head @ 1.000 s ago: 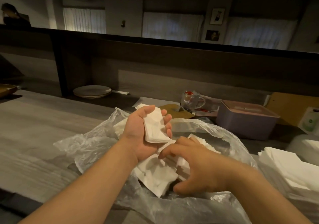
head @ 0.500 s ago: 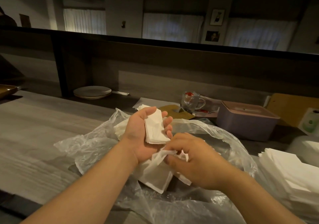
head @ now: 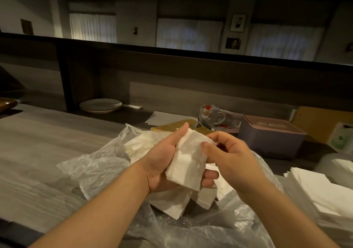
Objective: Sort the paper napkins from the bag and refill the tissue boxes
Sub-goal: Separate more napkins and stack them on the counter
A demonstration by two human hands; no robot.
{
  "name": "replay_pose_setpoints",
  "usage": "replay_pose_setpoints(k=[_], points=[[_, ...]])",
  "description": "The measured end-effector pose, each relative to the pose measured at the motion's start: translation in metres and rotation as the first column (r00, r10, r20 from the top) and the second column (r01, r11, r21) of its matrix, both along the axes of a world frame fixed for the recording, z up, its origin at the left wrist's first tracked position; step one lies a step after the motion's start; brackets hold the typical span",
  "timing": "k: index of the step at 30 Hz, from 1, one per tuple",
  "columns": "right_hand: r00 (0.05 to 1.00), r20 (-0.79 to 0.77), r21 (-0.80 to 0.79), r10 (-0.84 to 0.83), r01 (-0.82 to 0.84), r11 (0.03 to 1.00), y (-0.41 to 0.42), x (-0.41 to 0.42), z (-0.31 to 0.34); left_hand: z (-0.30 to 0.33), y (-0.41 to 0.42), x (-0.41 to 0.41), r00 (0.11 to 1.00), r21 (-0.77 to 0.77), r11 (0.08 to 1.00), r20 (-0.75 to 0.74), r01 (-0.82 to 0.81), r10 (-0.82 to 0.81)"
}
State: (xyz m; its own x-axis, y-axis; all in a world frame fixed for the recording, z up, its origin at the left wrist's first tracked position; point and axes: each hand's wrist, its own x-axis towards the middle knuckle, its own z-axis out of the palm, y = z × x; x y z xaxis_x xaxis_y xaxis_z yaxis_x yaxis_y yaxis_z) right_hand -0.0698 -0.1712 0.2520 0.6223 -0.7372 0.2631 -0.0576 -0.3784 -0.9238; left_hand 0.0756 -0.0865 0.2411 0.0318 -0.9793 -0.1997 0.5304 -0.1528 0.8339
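Head view showed my left hand (head: 162,163) cupped palm-up over the open plastic bag (head: 99,167) on the bench (head: 38,148), gripping a small stack of paper napkins (head: 188,163), while my right hand (head: 231,158) pinched the top napkin at its upper right edge. I judged the napkins very light, soft and easily creased or torn, and prone to slipping apart. They are best held flat by a whole edge. More lay loose in the bag, and a squared pile (head: 321,192) sat to the right.
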Motion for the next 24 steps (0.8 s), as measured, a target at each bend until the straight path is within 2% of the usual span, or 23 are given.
replay_pose_setpoints(k=[5, 8, 10, 12, 13, 15, 17, 19, 24], points=[[0.999, 0.000, -0.081, -0.053, 0.053, 0.995, 0.002, 0.004, -0.006, -0.005, 0.002, 0.001, 0.988, -0.095, 0.983, 0.024, 0.155, -0.153], [0.989, 0.011, -0.225, -0.151, 0.149, 0.963, -0.002, 0.006, -0.011, -0.003, 0.001, 0.000, 0.999, -0.066, 0.996, 0.001, 0.053, -0.054], [0.987, 0.038, -0.312, -0.159, 0.163, 0.936, -0.005, 0.004, -0.011, -0.001, -0.001, 0.004, 0.993, -0.091, 0.994, -0.100, -0.069, 0.059], [0.998, -0.058, -0.364, -0.007, -0.014, 0.931, -0.006, 0.000, -0.009, 0.000, -0.002, 0.011, 0.965, -0.116, 0.977, -0.211, -0.180, 0.153], [0.979, -0.184, -0.389, 0.083, -0.150, 0.909, -0.006, -0.003, -0.007, -0.001, -0.003, 0.014, 0.951, -0.113, 0.968, -0.243, -0.225, 0.193], [0.843, -0.508, -0.395, 0.179, -0.413, 0.821, -0.005, -0.007, -0.003, -0.002, -0.004, 0.018, 0.932, -0.099, 0.958, -0.276, -0.269, 0.233], [0.676, -0.706, -0.337, 0.210, -0.582, 0.740, -0.004, -0.006, -0.005, -0.003, -0.005, 0.017, 0.927, -0.079, 0.958, -0.285, -0.275, 0.243], [0.623, -0.759, -0.340, 0.188, -0.627, 0.701, -0.002, -0.002, -0.010, -0.004, -0.006, 0.016, 0.923, -0.046, 0.955, -0.274, -0.294, 0.270], [0.728, -0.673, -0.509, 0.131, -0.584, 0.633, -0.002, 0.003, -0.020, -0.004, -0.007, 0.015, 0.917, -0.024, 0.950, -0.271, -0.311, 0.293]])
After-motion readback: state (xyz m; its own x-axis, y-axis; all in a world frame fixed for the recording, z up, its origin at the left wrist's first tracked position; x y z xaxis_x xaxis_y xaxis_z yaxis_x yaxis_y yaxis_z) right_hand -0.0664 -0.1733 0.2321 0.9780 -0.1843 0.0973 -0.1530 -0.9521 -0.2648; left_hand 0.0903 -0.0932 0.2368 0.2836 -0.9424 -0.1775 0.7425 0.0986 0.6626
